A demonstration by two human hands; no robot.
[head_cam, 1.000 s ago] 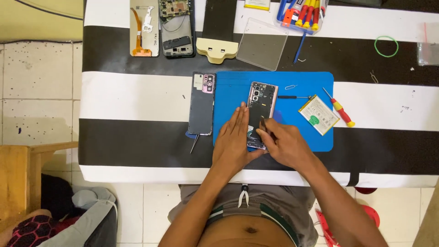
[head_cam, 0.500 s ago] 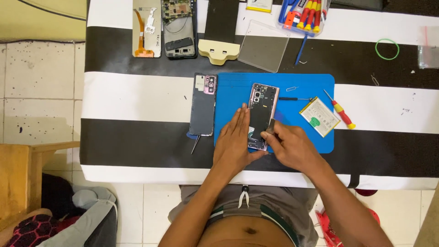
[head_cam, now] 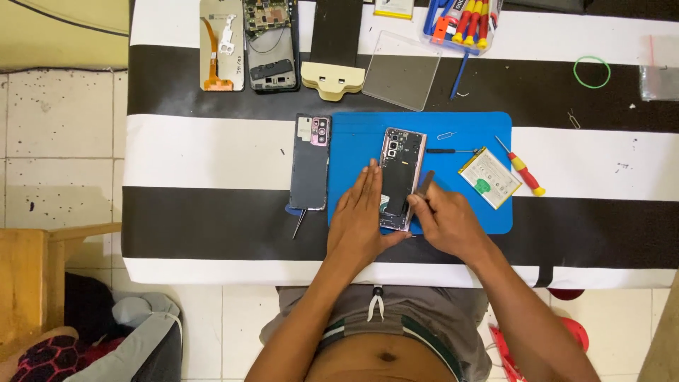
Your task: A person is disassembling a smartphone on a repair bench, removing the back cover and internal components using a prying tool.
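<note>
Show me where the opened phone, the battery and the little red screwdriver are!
opened phone (head_cam: 402,161), head view, on its dark upper middle.
battery (head_cam: 489,177), head view, on the middle of its pale face.
red screwdriver (head_cam: 524,170), head view, on its red handle.

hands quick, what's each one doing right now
Left hand: open, flat on the opened phone.
Right hand: closed on a thin dark tool.

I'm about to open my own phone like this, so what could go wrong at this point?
The thin grey tool in the right hand might slip off the opened phone's edge and gouge its exposed parts. The left hand only presses flat on it, so the phone could slide on the blue mat. The loose battery lies close by.
</note>
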